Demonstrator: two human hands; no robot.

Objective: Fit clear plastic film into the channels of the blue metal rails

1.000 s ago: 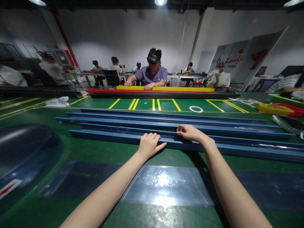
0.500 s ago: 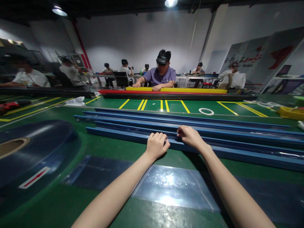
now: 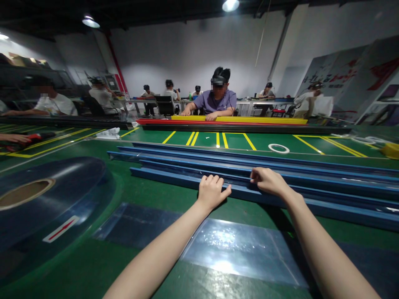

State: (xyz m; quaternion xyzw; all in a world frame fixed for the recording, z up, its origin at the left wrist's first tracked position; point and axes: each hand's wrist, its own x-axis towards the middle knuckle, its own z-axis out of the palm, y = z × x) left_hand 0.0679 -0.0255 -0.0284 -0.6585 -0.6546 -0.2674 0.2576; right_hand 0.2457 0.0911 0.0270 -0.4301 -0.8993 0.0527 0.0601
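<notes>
both hands rest on the nearest blue rail (image 3: 174, 179), which lies across the green table (image 3: 156, 199) at about 12 o'clock from the person and runs off toward 3 o'clock. the left hand (image 3: 212, 192) is curled over the rail's near edge, fingers bent on top and thumb stuck out toward the other hand. the right hand (image 3: 268, 181) sits just beside it at 1 o'clock, fingertips hooked over the far lip of the same rail. the two hands are close but apart, and whether either one truly clamps the rail or only presses on it i cannot tell.

against a second ago, the hands hold almost the same pose on the rail, but the view has swung leftward: the big roll of dark film (image 3: 46, 199) at 9 o'clock now shows its cardboard core, and the rails' left ends sit further right in the picture. my reading is that the head turned while the grip stayed settled.

three more blue rails (image 3: 280, 160) lie just behind. a clear sheet (image 3: 237, 249) lies on the table under the forearms.

the rails' right ends run out of the picture, the roll is cut off at the left edge, and the thumb of the right hand is hidden. a person in a purple shirt (image 3: 216, 101) sits at 12 o'clock behind yellow and red rails (image 3: 264, 120).
</notes>
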